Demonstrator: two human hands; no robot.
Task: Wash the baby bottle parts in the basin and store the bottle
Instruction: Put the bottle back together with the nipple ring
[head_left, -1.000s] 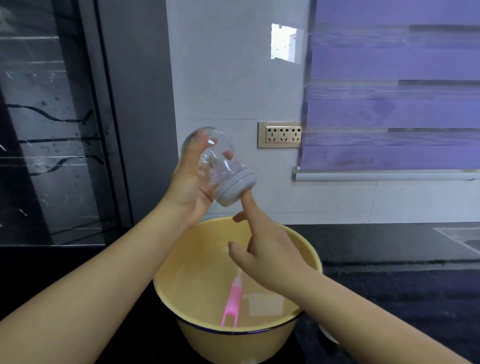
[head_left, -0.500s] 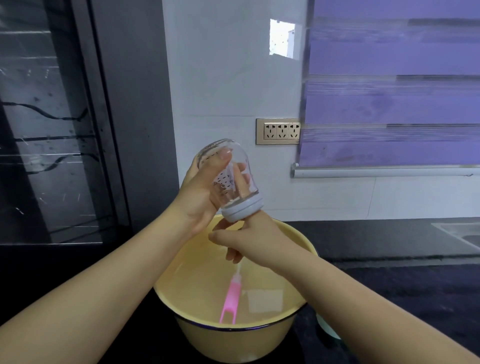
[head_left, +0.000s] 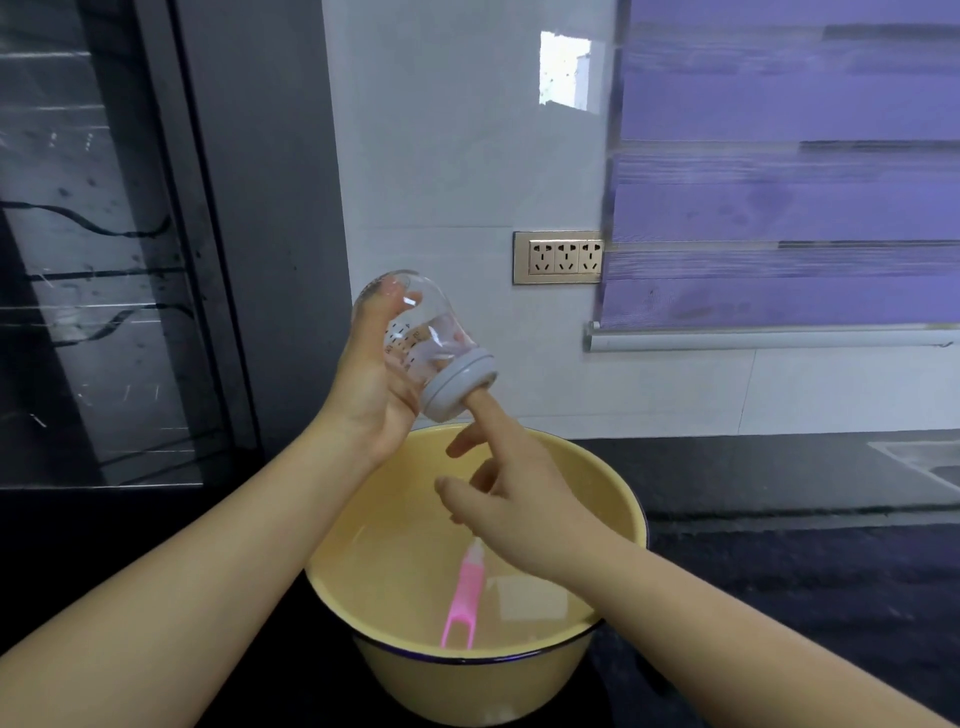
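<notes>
Rubbing inside the bottle (head_left: 421, 332) mouth, I reckoned: left hand (head_left: 369, 384) was wrapped round it, neck tipped toward 5 o'clock above the basin (head_left: 597, 483). Right hand (head_left: 519, 499) held nothing, fingers loose, index finger (head_left: 488, 415) in the grey collar (head_left: 457, 384). Better to turn the bottle; pink brush (head_left: 462, 597) at 6 o'clock would've reached deeper.

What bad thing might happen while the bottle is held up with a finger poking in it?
The clear bottle is gripped by the left hand alone, tilted mouth-down above the yellow basin; it might slip and drop in, splashing water. The right hand pokes its index finger into the grey ring, so a hard push might knock the bottle loose. A falling bottle might also hit the pink brush in the basin.
</notes>
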